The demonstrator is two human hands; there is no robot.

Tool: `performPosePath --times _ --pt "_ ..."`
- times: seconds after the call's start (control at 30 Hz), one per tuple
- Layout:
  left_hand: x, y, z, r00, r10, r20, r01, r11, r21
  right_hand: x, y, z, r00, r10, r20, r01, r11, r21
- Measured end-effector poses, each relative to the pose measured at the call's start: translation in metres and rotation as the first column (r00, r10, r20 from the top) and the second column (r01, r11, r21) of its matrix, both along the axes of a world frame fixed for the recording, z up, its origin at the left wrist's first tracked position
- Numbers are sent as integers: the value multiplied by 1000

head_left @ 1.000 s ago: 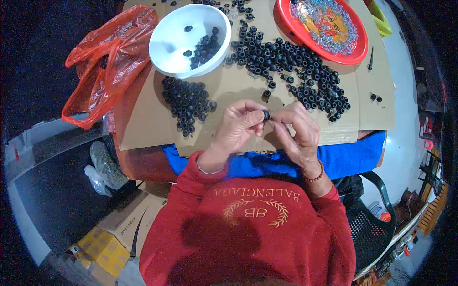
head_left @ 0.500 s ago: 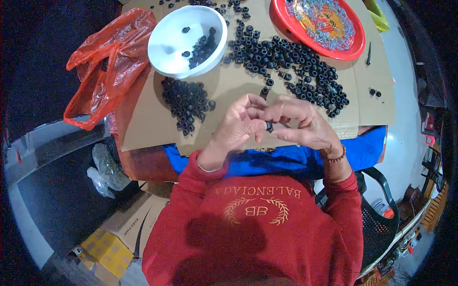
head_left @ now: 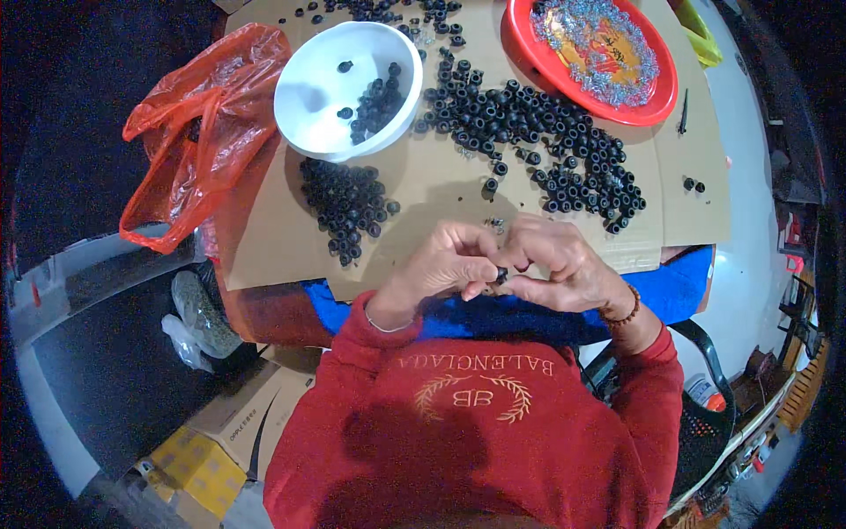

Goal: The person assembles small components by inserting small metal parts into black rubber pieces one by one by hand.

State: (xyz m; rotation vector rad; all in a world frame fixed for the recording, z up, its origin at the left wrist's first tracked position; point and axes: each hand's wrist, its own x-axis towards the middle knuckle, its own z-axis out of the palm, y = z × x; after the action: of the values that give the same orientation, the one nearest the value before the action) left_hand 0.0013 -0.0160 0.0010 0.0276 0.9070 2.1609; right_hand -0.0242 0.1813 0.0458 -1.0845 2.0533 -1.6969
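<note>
Just above the table's near edge, my two hands meet over a small black round part (head_left: 501, 274). My left hand (head_left: 448, 264) pinches it between thumb and fingertips. From the other side, the thumb and forefinger of my right hand (head_left: 562, 267) close on the same part; my fingers partly cover it. A few small clear pieces (head_left: 496, 225) lie on the cardboard (head_left: 423, 198) just beyond my hands. Farther off spreads a large heap of black round parts (head_left: 515, 115), and a smaller pile of black parts (head_left: 342, 207) lies to the left.
A white bowl (head_left: 300, 97) with some black parts stands at the far left, beside a red plastic bag (head_left: 207, 132). At the far right is a red tray (head_left: 648, 113) of small clear pieces. A thin dark tool (head_left: 684, 113) lies near the right edge. Blue cloth (head_left: 670, 286) covers the near edge.
Both hands have come nearer to my body, still joined at the black part. The small clear pieces beyond them now show. The whole view has shifted slightly.
</note>
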Motion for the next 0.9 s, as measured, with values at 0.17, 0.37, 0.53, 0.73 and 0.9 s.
performPosePath --times 0.17,0.37,0.53,0.73,0.9 --pt "-2 -4 -5 997 -76 9 75 994 76 -2 -6 -1 996 57 -72 -57 998 -3" --pt "-7 -4 0 982 -4 190 -7 998 57 -9 -7 -17 999 -21 -34 22 999 31" --pt "-6 -2 11 978 149 147 -157 987 44 -2 -8 -14 933 -347 97 343 938 55" --pt "-23 -16 42 617 576 -536 -774 568 -280 -38 -19 -26 688 -453 -567 670 697 256" --pt "-66 -41 61 318 116 -941 -948 37 -316 -49 -36 -45 607 -315 -730 754 520 402"
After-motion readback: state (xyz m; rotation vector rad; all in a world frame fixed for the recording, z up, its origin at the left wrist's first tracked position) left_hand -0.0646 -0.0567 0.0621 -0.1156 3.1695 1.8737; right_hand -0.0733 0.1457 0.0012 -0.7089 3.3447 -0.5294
